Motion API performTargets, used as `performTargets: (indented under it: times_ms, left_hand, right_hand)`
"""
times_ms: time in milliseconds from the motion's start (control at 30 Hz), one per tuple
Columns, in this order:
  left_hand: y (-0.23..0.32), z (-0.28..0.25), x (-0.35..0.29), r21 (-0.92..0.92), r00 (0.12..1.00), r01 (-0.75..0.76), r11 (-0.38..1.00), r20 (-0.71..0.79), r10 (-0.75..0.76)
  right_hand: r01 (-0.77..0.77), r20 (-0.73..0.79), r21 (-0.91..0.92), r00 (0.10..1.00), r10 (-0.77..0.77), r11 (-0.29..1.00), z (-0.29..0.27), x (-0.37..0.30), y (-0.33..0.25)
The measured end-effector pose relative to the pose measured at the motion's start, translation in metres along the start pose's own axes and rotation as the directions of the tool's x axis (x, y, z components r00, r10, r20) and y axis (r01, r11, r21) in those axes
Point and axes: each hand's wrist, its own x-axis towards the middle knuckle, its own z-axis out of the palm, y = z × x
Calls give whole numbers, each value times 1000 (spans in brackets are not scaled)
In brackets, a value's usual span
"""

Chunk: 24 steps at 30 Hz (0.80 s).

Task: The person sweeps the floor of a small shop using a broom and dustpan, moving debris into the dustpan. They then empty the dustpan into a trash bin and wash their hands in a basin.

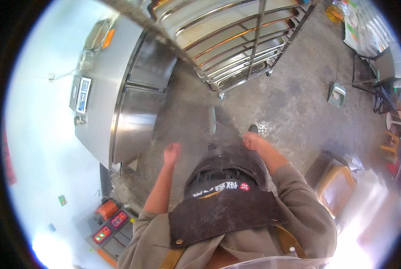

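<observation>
My left hand (172,153) hangs over the floor beside the steel counter, with its fingers curled and a little blurred. My right hand (251,141) is in front of my right side, its fingers folded in. No object shows in either hand, and neither touches anything. Between my arms is a dark apron (227,215) with tan straps, worn over brown sleeves. A dark shoe (253,128) shows just past my right hand.
Ahead stands a tall wheeled rack (236,40) of metal trays. A steel counter (106,89) with a scale (82,95) is at left; a machine with lit panels (113,228) is at lower left. A dustpan (337,94) and a chair (375,78) are at right.
</observation>
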Motion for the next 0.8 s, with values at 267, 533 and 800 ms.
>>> performTargets:
  times_ms: [267,533,800]
  left_hand:
    - [359,17,75,-333,603,-795,507,-530,596]
    - [451,31,83,-267,558,-790,552,-688,465]
    - [442,15,87,-15,441,-734,678,-771,460]
  right_hand:
    - [123,-7,234,992,-125,964,-143,35,-82]
    - [180,-202,336,972,-116,925,-300,-48,-92]
    - [315,-304,257,924,-233,914,-300,-118,-19]
